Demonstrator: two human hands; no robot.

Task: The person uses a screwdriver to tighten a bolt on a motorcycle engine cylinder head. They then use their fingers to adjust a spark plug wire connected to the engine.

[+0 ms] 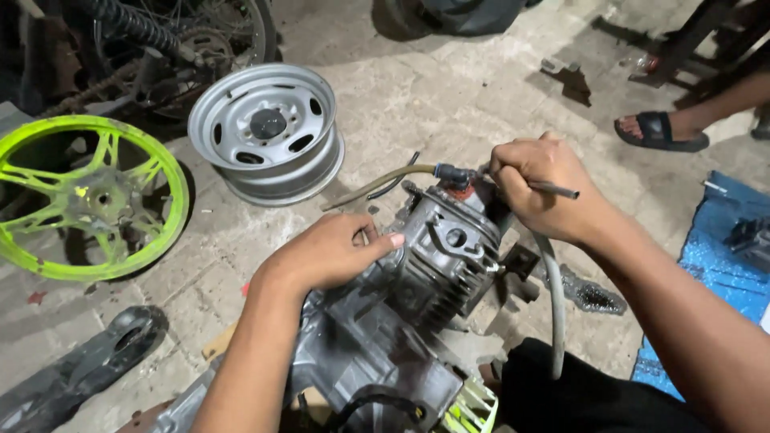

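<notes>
1. The left hand [333, 252] lies flat and open on the finned engine cylinder [445, 256], gripping nothing.
2. The right hand [541, 186] is closed around a thin metal tool [557, 190] at the top of the cylinder head.
3. The engine rests on the concrete floor [449, 88], right in front of the person.
4. A silver wheel rim [269, 132] and a neon-green spoked wheel [88, 196] lie to the left.
</notes>
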